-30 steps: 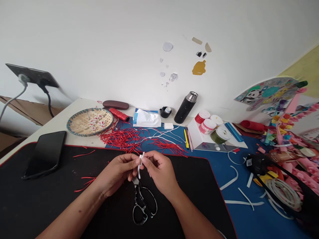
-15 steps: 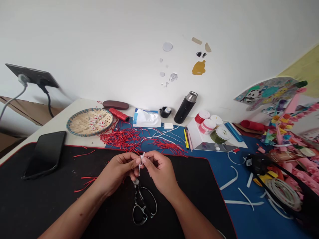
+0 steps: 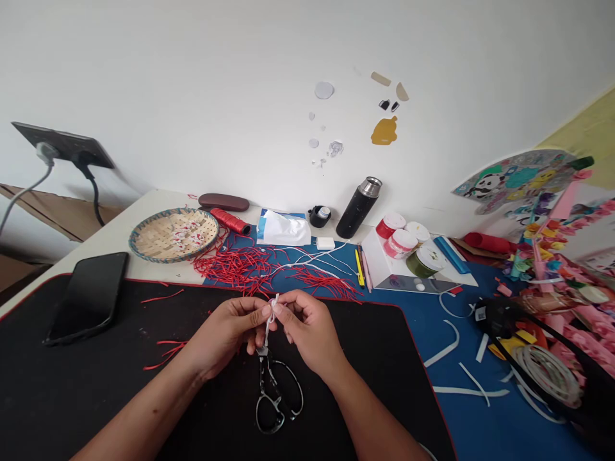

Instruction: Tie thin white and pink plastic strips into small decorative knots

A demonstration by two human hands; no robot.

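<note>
My left hand point(image 3: 225, 333) and my right hand point(image 3: 307, 326) meet above the black mat point(image 3: 96, 384), fingertips pinched together on a thin white strip point(image 3: 270, 317). The strip's upper end sticks up between the thumbs and its lower end hangs down. Black-handled scissors point(image 3: 275, 394) lie flat on the mat right beneath the hands. A pile of red cord pieces point(image 3: 250, 266) lies just beyond the hands at the mat's far edge.
A black phone point(image 3: 89, 296) lies at left, a woven basket point(image 3: 144, 240) and red thread spool point(image 3: 230, 221) behind it. A black flask point(image 3: 358, 206), tissue pack point(image 3: 282, 228) and jars point(image 3: 401, 242) stand at the back. White strips point(image 3: 451, 349) and colourful craft clutter point(image 3: 552, 288) fill the right.
Both hands stay together on the white strip with only small finger movements; the strip's hanging end has shifted a little.
</note>
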